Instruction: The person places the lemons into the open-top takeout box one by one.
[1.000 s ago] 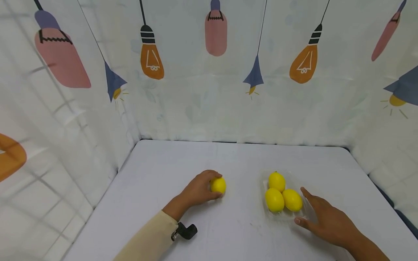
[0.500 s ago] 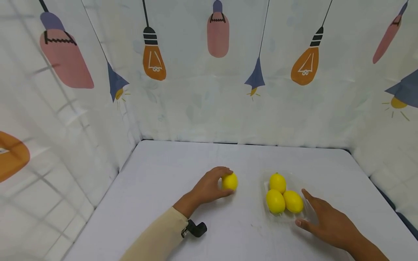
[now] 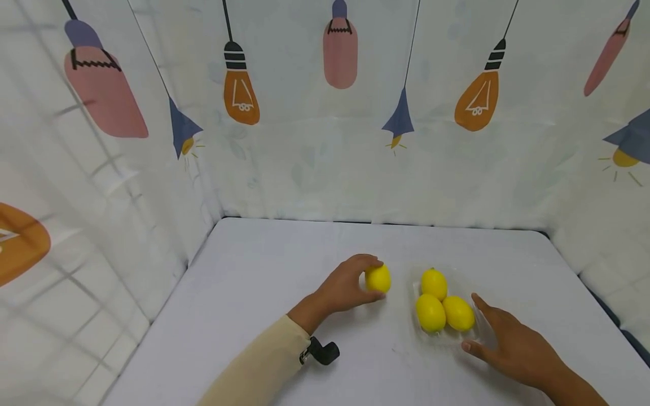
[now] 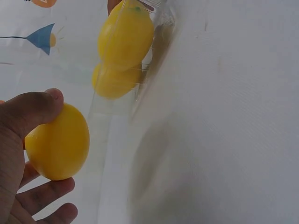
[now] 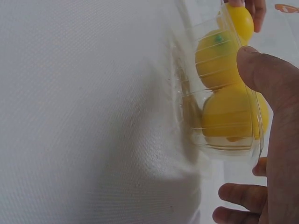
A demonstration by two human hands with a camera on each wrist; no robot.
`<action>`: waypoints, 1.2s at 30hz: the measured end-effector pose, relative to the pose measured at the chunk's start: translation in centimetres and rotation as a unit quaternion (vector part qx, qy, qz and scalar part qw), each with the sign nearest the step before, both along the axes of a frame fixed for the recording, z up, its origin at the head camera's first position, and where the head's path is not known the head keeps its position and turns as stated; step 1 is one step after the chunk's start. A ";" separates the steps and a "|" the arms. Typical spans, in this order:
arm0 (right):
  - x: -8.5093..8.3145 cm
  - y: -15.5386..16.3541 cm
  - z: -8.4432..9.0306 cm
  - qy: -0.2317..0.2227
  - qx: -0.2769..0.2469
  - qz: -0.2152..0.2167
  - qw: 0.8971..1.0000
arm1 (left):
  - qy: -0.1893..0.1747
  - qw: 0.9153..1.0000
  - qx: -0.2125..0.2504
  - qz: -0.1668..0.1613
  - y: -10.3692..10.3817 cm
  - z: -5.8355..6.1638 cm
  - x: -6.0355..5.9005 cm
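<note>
A yellow lemon (image 3: 378, 278) is pinched between the thumb and fingers of my left hand (image 3: 349, 286), left of a clear plastic tray (image 3: 444, 339). In the left wrist view this lemon (image 4: 58, 142) shows raised off the table. Three more lemons sit in the tray: one at the back (image 3: 434, 283), one at the front left (image 3: 430, 313) and one at the front right (image 3: 459, 313). At the tray's right side is my right hand (image 3: 515, 347), thumb and fingers spread by its rim. The right wrist view has the thumb (image 5: 261, 70) overlapping the tray; firm contact cannot be told.
A white-covered table (image 3: 284, 248) lies under everything. Pale curtains (image 3: 315, 163) printed with hanging lamps enclose its back and sides. A black device (image 3: 325, 352) sticks out from the left sleeve (image 3: 264, 361).
My left hand has carried the lemon rightward and slightly away from me, closer to the tray. The right hand and the three lemons in the tray have stayed in place.
</note>
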State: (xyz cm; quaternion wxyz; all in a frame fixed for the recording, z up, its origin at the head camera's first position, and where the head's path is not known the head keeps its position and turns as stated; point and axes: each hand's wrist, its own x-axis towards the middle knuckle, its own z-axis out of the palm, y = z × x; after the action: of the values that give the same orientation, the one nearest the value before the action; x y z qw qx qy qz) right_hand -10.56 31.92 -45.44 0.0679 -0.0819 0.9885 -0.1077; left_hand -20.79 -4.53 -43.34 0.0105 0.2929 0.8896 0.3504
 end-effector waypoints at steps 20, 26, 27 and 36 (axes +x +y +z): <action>0.4 0.0 -0.1 0.018 -0.008 0.006 1.000 | -0.005 0.999 0.036 -0.014 3.6 0.0 -0.3; 0.4 -0.1 -0.1 0.019 -0.007 0.006 1.000 | -0.004 0.999 0.038 -0.011 4.5 0.1 -0.2; 0.4 -0.2 -0.1 0.018 -0.006 0.006 1.000 | -0.001 0.999 0.038 -0.011 4.6 0.1 -0.2; 0.4 -0.2 -0.1 0.015 -0.010 0.007 1.000 | -0.005 1.000 0.026 -0.010 6.0 0.2 -0.3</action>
State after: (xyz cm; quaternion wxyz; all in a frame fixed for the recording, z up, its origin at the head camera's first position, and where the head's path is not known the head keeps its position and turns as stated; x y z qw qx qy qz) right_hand -10.17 31.75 -45.56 0.0533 -0.0915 0.9876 -0.1162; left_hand -21.08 1.48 -43.13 0.0109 0.3005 0.8769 0.3750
